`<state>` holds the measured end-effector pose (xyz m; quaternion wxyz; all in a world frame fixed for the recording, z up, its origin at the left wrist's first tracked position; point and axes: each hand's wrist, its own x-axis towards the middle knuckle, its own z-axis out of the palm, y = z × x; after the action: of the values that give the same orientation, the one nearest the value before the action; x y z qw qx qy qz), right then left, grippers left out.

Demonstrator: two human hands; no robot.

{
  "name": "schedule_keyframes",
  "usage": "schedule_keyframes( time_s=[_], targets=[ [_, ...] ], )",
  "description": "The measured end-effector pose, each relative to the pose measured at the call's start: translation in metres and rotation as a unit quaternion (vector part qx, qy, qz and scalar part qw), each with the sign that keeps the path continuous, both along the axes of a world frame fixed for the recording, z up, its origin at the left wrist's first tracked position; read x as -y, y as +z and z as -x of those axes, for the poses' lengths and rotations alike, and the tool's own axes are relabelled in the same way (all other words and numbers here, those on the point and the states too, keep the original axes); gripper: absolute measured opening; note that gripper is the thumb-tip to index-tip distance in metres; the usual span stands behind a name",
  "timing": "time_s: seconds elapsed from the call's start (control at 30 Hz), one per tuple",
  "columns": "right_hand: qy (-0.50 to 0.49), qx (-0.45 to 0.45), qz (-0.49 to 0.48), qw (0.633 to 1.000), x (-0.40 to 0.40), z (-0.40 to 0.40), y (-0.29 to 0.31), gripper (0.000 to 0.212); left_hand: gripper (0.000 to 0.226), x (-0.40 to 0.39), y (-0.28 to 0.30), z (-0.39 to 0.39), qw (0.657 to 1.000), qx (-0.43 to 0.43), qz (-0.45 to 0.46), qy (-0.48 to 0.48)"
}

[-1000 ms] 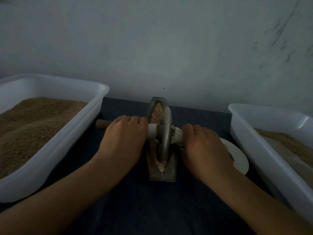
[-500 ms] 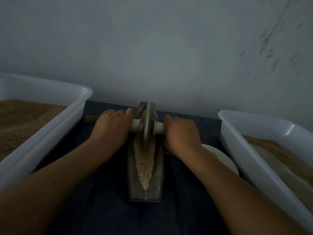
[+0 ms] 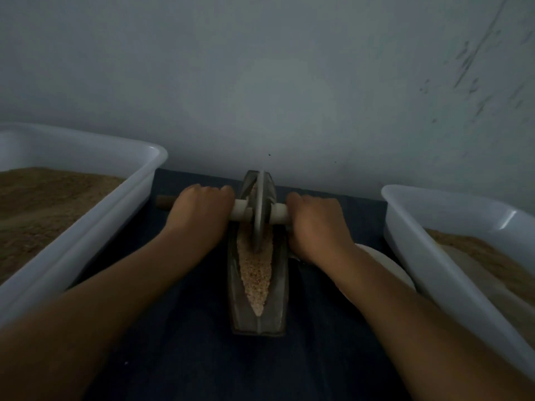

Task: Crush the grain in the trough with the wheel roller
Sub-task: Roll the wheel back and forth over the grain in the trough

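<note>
I've got both hands on the axle: left hand (image 3: 199,215) curled round the handle on its side of the wheel (image 3: 259,209), right hand (image 3: 315,227) curled round the other side. The wheel stands upright in the trough (image 3: 257,322), toward its 12 o'clock end, rim down in the grain (image 3: 256,273).

Progress, my read: mid-job. Grain at the 6 o'clock end looks coarse and pale, still granular, so more passes are needed over the whole length. Can't tell how fine the stuff under the wheel is; too dim.

Count: 1 trough, 1 wheel w/ 1 axle thru it, 2 hands. 2 white tubs, one at 9 o'clock (image 3: 86,227) and one at 3 o'clock (image 3: 434,241), both holding brown meal. 1 white plate (image 3: 385,264), partly hidden behind my right wrist, approx 4 o'clock of the wheel. All on a dark cloth (image 3: 188,342).
</note>
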<state>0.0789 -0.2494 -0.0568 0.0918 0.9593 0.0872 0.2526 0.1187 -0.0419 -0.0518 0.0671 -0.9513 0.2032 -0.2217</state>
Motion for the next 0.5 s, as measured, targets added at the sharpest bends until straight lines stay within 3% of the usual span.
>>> schedule_keyframes(
  time_s=[0.17, 0.4, 0.5],
  targets=[
    [0.014, -0.002, -0.043, 0.999, -0.001, 0.045, -0.01, 0.027, 0.035, -0.008, 0.0, 0.036, 0.998, 0.019, 0.022, -0.054],
    [0.029, -0.001, -0.068, 0.997, -0.009, 0.094, -0.003, 0.036, 0.034, -0.017, 0.013, 0.072, 0.997, -0.019, 0.062, -0.048],
    [0.022, -0.006, -0.072, 0.997, -0.009, 0.095, -0.001, 0.029, 0.026, -0.022, 0.013, 0.079, 0.997, -0.018, 0.059, -0.049]
  ],
)
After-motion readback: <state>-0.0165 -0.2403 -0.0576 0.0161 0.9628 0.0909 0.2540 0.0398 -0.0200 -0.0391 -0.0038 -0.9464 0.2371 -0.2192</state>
